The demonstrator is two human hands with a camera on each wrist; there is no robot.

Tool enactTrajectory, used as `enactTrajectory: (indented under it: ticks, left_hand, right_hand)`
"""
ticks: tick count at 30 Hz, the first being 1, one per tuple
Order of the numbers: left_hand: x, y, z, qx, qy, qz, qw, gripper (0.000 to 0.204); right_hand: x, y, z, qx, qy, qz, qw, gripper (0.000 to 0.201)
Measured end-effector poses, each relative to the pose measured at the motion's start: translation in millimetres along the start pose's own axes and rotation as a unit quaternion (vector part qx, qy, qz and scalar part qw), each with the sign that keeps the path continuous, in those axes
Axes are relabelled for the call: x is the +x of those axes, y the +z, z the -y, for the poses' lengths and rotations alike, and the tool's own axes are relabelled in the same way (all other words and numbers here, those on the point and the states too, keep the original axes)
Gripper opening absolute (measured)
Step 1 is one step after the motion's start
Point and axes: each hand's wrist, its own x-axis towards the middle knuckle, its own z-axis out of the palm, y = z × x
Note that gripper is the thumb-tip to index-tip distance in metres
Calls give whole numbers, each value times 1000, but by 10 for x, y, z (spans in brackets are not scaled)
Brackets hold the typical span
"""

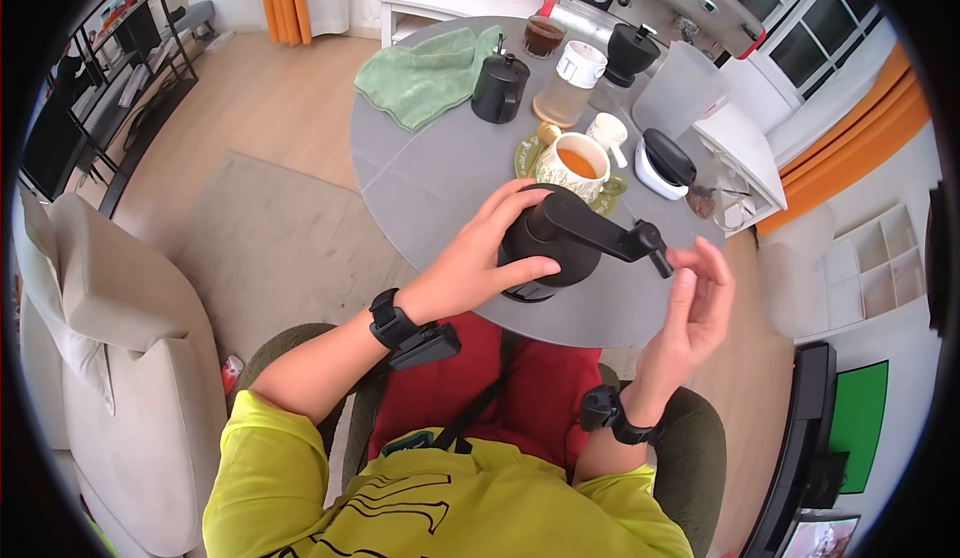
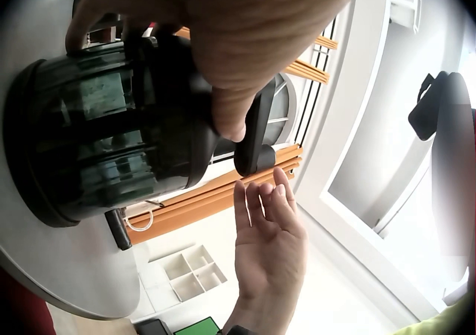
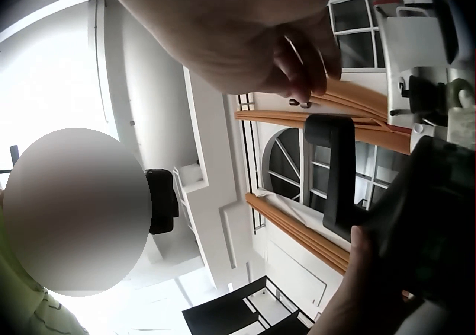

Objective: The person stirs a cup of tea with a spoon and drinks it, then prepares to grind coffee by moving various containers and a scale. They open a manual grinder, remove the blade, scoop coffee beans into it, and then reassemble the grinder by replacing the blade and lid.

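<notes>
- The black crank-topped canister (image 1: 578, 266) stands upright at the near edge of the counter (image 1: 400, 183), before a mug (image 1: 553, 174) of amber liquid.
- Of the hands, the left hand (image 1: 485, 250) curls thumb and fingers round the canister's top.
- The right hand (image 1: 695, 308) holds nothing, fingers loosely extended beside the crank knob (image 1: 661, 262); the left wrist view shows a gap there.
- That view also reveals the canister's see-through side, mostly hidden from the head camera.
</notes>
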Motion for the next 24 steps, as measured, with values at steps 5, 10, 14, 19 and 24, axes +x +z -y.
enactTrajectory:
  ticks: [5, 10, 14, 19, 24]
  left_hand:
    - [-4, -11, -4, 3, 18, -4, 1000, 67]
    - [-1, -34, -24, -2, 3, 7, 1000, 67]
    - [-3, -31, -33, -16, -8, 7, 1000, 66]
    - [7, -60, -92, -6, -12, 13, 1000, 66]
    - [-5, -51, -61, -10, -14, 20, 1000, 66]
  right_hand:
    - [-27, 152, 26, 76, -1, 130, 989, 47]
    - [-50, -59, -96, 24, 31, 53, 998, 35]
    - [54, 134, 12, 69, -17, 29, 997, 33]
    - [-1, 24, -82, 4, 15, 62, 998, 36]
    - [63, 45, -53, 65, 20, 28, 997, 37]
